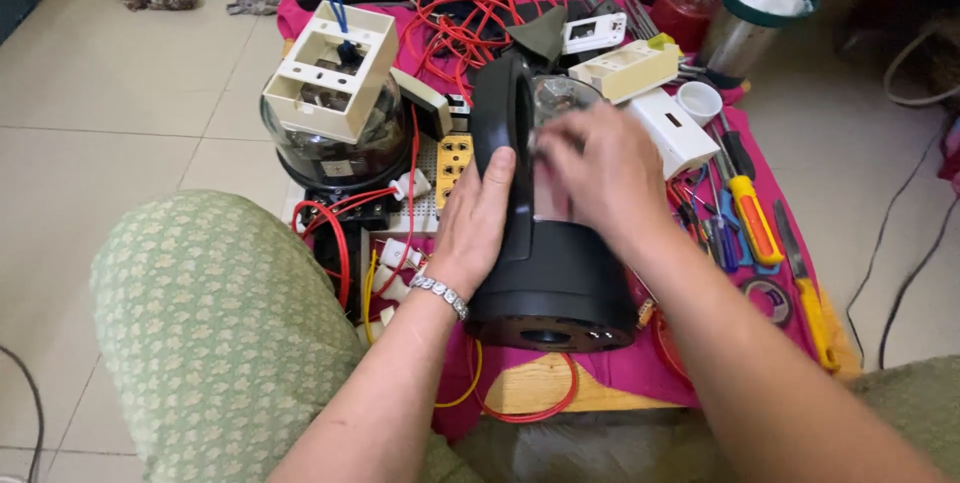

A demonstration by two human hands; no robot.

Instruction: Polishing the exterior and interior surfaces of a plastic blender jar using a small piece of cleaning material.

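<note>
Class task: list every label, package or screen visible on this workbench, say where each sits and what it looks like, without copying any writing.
Label: small pale rectangle on the dark base under the clear dome, left of the hands.
Display module: white box with a small grey window, back centre.
Container: metal cylinder, green rim, white contents, back right.

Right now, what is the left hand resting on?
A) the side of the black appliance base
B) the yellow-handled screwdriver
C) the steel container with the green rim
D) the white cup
A: the left hand lies flat against the side of the black appliance base, while the right hand rests on its top; the yellow-handled screwdriver, white cup and steel container all lie apart, untouched.
</note>
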